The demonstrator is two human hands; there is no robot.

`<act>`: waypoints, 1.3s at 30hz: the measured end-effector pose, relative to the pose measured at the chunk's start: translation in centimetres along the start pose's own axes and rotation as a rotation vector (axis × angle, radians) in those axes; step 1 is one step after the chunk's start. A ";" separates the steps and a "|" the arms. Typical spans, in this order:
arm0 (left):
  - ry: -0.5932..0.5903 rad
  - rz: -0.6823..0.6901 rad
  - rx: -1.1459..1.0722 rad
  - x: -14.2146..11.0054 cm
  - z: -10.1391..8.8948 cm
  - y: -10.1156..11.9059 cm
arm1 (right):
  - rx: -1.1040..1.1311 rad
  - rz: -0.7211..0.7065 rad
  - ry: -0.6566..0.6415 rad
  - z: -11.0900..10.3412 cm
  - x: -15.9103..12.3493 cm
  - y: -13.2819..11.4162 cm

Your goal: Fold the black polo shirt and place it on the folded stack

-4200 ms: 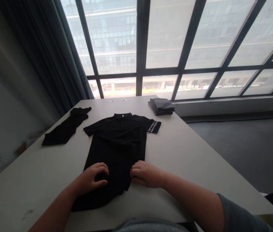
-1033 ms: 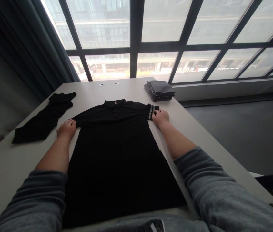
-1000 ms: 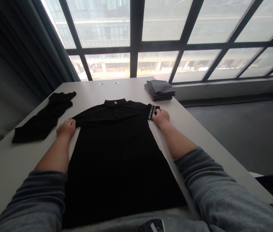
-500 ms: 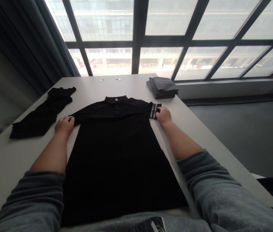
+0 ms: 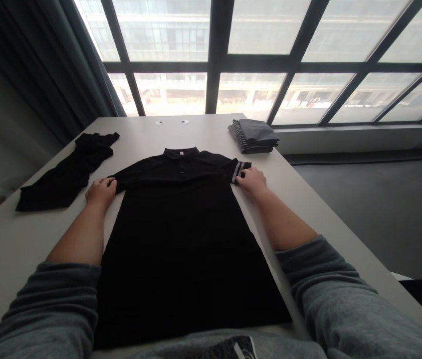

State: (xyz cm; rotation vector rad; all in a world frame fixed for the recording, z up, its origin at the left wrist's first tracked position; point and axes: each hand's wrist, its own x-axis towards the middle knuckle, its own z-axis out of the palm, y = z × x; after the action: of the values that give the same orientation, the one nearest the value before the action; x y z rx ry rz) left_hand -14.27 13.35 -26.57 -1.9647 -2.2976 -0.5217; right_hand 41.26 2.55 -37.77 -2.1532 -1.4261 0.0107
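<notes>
- Fingers (image 5: 251, 171) of the right hand (image 5: 254, 181) curled, pinching one cuff of a black, short-sleeved fabric polo shirt (image 5: 184, 249), at the sleeve banded with two pale grey stripes (image 5: 238, 172).
- Left hand (image 5: 100, 193): fingers curled over the plain cuff on the opposite side, grasping its edge; exact thumb contact too small to read.
- Shirt lies flat, front up, on the smooth white table (image 5: 12, 242), between both forearms (image 5: 286, 222).
- Orientation: collar (image 5: 170, 154) points away from the person, toward the dark-framed window (image 5: 263, 30); hem (image 5: 139, 339) faces the person, at the near side.
- Long axis: collar to hem, almost straight out from the person's body, roughly in line with the table's length. Sleeves branch to either side, angled slightly back toward the hem.
- Button placket (image 5: 181, 168) sits below the collar, on that same axis.
- Left of shirt, apart from it: second black fabric garment (image 5: 65, 177), bunched, long axis slanting, far end toward the right.
- Far right of table: stack of folded grey and striped cloth (image 5: 256, 133).
- Near far edge: two flat white discs (image 5: 159, 122), side by side.
</notes>
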 end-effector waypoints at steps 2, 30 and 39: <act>0.002 0.006 0.005 0.1 0.1 0.0 | -0.033 0.070 -0.029 -0.4 -0.3 0.1; 0.174 0.709 -0.080 -6.4 -2.7 9.2 | 0.460 0.204 0.256 -1.2 3.8 0.3; -0.323 1.115 0.156 -19.6 5.0 31.1 | 0.425 0.102 0.252 -2.2 3.8 0.1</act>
State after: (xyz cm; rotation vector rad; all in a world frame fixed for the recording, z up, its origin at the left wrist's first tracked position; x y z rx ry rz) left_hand 20.21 0.14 -30.13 -2.8886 -0.9279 0.0932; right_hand 43.63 4.77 -34.85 -1.8019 -1.0590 0.0713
